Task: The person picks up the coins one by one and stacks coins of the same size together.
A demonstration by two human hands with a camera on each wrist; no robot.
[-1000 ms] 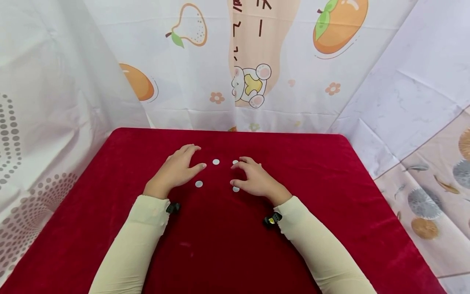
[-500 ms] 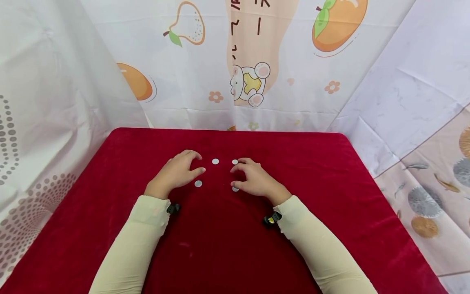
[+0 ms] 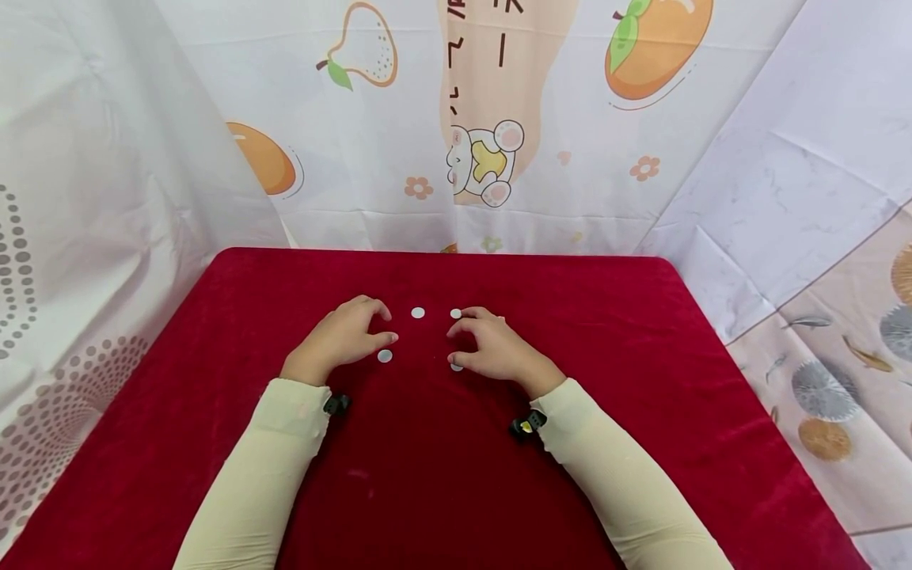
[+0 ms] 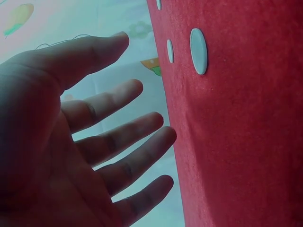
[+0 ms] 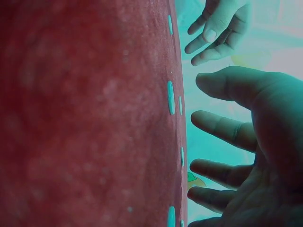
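Observation:
Several small flat white discs lie on the red cloth. Of these, one disc point(image 3: 418, 313) is at the back between the hands, and another disc point(image 3: 385, 356) lies just in front of the left thumb. My left hand point(image 3: 345, 334) is over the cloth at the left, holding nothing. In the left wrist view its spread fingers point(image 4: 128, 146) are slightly bent, with a disc point(image 4: 199, 51) beyond them. My right hand point(image 3: 495, 346) holds nothing either; a back disc point(image 3: 456, 314) is by its fingertips, and its thumb partly covers a front disc point(image 3: 457, 367).
The red cloth point(image 3: 442, 475) covers a table whose back edge meets a printed white curtain point(image 3: 342, 158). More curtains hang at the left point(image 3: 107, 198) and right point(image 3: 769, 182). Small dark cameras are worn at the left wrist point(image 3: 337, 404) and right wrist point(image 3: 529, 425).
My left hand's fingers have come down and nearer the body, and its thumb has lowered slightly. The right hand is almost still. The discs have kept their places.

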